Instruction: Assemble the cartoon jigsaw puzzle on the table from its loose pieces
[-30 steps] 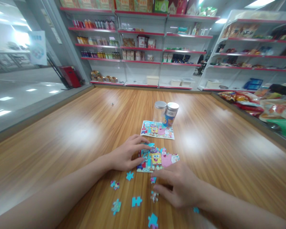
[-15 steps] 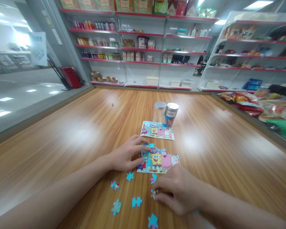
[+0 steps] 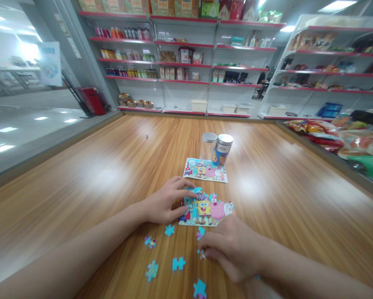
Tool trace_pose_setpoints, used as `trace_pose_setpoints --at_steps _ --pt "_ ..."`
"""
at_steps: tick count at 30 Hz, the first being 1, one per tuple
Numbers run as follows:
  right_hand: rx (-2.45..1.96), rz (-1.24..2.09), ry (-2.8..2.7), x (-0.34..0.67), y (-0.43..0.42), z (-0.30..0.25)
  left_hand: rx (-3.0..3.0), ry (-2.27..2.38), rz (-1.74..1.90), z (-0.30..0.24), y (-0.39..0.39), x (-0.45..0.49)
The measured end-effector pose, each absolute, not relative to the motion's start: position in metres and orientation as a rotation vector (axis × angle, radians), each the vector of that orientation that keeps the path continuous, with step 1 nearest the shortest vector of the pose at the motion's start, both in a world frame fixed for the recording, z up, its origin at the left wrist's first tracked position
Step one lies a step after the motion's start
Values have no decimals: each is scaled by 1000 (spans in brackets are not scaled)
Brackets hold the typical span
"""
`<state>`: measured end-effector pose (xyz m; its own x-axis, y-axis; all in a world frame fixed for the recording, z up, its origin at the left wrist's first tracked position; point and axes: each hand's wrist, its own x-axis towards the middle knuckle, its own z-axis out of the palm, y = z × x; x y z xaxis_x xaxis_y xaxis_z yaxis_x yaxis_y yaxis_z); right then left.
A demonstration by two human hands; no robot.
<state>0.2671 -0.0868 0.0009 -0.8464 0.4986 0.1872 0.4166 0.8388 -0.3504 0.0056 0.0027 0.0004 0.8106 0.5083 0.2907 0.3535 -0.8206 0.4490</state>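
A partly assembled jigsaw puzzle with cartoon figures lies flat on the wooden table. My left hand rests over its left side, fingers apart and touching it. Below the puzzle's lower right edge, my right hand is closed, thumb and index finger pinching a small jigsaw piece at the table surface. Just above those fingertips lies another piece, partly covered. Loose pieces are scattered to the left: a blue one, a multicoloured one, a greenish one and a plain blue one.
Behind the puzzle lies a printed picture card. A clear jar and a labelled can stand at its back edge. Near me is another blue piece. Packaged goods sit beyond the table's right edge; stocked shelves stand behind.
My right hand has shifted very slightly to the right, with the fingertips still at the same piece. My left hand stays in place on the puzzle.
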Motion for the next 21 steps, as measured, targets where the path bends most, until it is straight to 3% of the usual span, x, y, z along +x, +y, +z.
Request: trace_pose_setpoints --at_steps 21 --pt "-699 403 -2801 271 -85 2 2625 648 566 -1 2 6"
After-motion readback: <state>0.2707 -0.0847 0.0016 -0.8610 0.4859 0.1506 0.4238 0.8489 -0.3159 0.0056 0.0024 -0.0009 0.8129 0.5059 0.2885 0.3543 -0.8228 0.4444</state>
